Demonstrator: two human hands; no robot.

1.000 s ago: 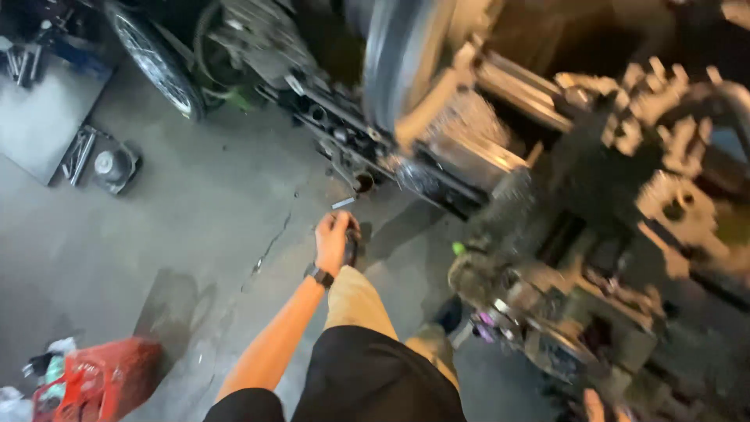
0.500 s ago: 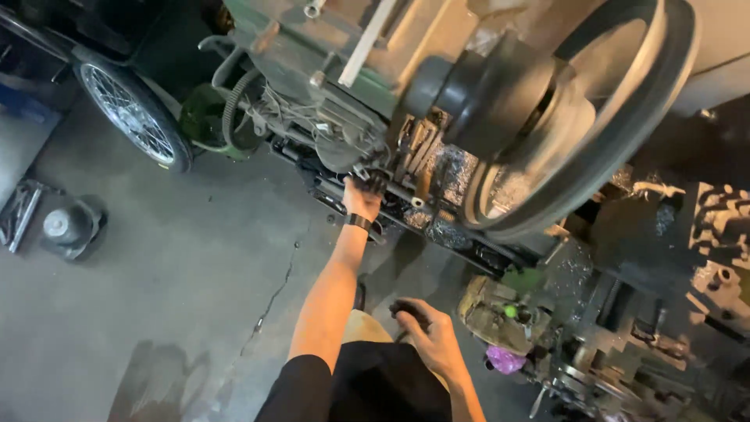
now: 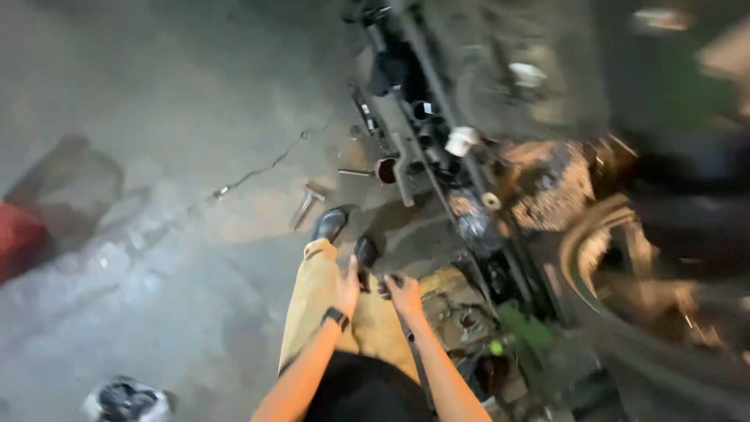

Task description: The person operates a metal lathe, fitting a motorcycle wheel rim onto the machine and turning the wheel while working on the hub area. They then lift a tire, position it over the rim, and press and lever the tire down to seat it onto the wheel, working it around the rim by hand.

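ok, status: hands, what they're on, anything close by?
Left hand and right hand close together above the knees, handling a small dark object, blurred. Hammer lies on the concrete floor ahead of the shoes. Machine frame on the right.

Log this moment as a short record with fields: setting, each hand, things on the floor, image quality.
setting: grey cracked concrete floor beside a dark greasy machine frame
left hand: left hand with black wristband, over the tan trouser leg; grip unclear
right hand: right hand close beside it; a small dark object may be between them, too blurred to tell
floor items: small metal hammer ahead of the black shoe; red object at left
image quality: motion-blurred
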